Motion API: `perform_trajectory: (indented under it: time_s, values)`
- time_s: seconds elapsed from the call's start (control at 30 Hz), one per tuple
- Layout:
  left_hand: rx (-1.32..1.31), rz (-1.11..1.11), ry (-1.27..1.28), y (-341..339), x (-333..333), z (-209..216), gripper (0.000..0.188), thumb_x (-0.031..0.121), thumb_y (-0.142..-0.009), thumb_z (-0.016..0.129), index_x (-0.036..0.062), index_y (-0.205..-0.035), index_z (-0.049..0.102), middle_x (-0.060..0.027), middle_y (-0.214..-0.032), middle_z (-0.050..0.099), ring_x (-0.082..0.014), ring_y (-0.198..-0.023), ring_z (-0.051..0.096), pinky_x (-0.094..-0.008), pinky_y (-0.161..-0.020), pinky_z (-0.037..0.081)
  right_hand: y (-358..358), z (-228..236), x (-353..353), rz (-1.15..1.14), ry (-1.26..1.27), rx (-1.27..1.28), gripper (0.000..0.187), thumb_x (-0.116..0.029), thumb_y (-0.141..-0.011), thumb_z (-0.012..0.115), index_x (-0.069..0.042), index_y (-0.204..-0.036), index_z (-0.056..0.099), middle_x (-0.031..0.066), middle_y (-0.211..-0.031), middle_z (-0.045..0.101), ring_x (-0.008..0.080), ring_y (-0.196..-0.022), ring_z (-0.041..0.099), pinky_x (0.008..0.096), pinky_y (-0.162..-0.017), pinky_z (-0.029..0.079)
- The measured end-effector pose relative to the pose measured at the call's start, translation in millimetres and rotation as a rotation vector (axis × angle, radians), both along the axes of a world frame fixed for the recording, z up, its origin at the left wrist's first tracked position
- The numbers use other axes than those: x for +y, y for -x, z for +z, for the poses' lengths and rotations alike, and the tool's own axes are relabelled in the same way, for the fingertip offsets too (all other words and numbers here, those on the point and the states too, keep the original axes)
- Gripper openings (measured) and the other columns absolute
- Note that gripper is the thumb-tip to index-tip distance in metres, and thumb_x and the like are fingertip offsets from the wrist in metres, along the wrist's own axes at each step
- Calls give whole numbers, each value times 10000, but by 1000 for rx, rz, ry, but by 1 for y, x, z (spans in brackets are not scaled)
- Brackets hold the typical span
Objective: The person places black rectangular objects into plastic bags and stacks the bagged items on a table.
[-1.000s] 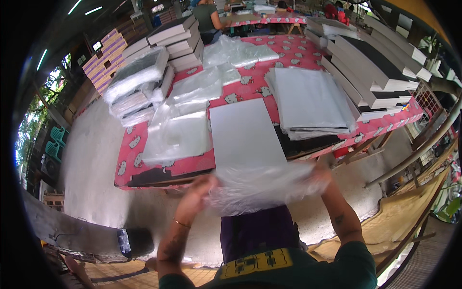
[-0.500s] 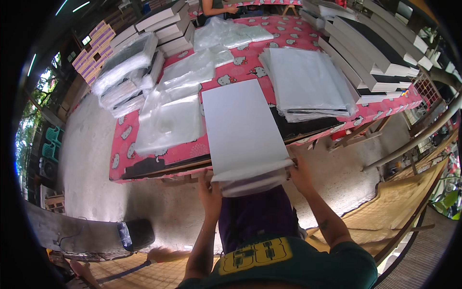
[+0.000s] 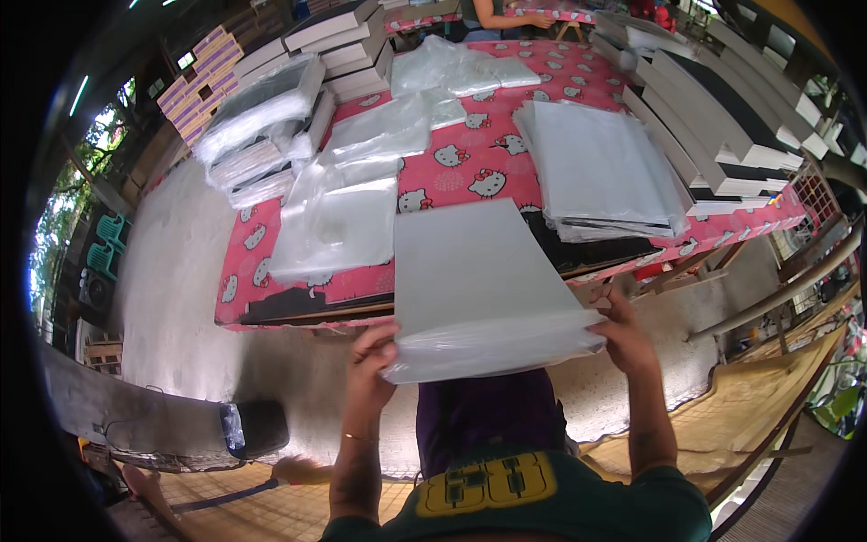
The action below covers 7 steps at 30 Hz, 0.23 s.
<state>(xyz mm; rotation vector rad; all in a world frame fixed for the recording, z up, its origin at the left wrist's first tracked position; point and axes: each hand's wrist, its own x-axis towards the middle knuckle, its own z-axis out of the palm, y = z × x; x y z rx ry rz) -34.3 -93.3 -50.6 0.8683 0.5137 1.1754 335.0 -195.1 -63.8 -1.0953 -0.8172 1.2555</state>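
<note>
In front of my body, a white rectangular board (image 3: 479, 262) rests its far part on the table's near edge and juts out toward me. A clear plastic bag (image 3: 497, 348) covers its near end, wrinkled and stretched wide between my hands. My left hand (image 3: 370, 354) is closed on the bag's left corner. The bag's right corner is pinched in my right hand (image 3: 625, 332), thumb and fingers together at its edge. Just beyond lie loose clear plastic bags (image 3: 334, 221) on the left and a stack of plastic-wrapped white boards (image 3: 601, 167) on the right.
A pink patterned cloth (image 3: 456, 158) covers the table. Thick black-and-white stacks (image 3: 713, 117) stand at its right, more (image 3: 348, 54) at the far left beside wrapped bundles (image 3: 262, 117). Across the table a person's arm (image 3: 506, 18) shows. A broom (image 3: 298, 470) lies at lower left.
My hands have moved apart, spreading the bag's near end wider. The board has come closer to me, and its far end has slid back toward the table's near edge.
</note>
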Motion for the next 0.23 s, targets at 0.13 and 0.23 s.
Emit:
perform_trajectory:
  time_s: [0.13, 0.23]
  values:
    - [-483, -120, 13, -9, 22, 88, 374, 271, -928, 550, 71, -1243, 511, -142, -1195, 581, -275, -1073, 562, -447, -955, 437, 6, 102, 39, 158, -334, 489, 625, -248, -835, 640, -58, -1374, 387, 77, -1268, 497, 224, -1143, 527, 386, -947, 436]
    - [-289, -37, -197, -18, 96, 119, 509, 327, -942, 532, 91, -1375, 406, -134, -1343, 491, -283, -1223, 473, -477, -1019, 372, 9, 140, 107, -18, -434, 260, 818, -427, -829, 647, -173, -1481, 224, 96, -1325, 466, 308, -1191, 501, 407, -1049, 351]
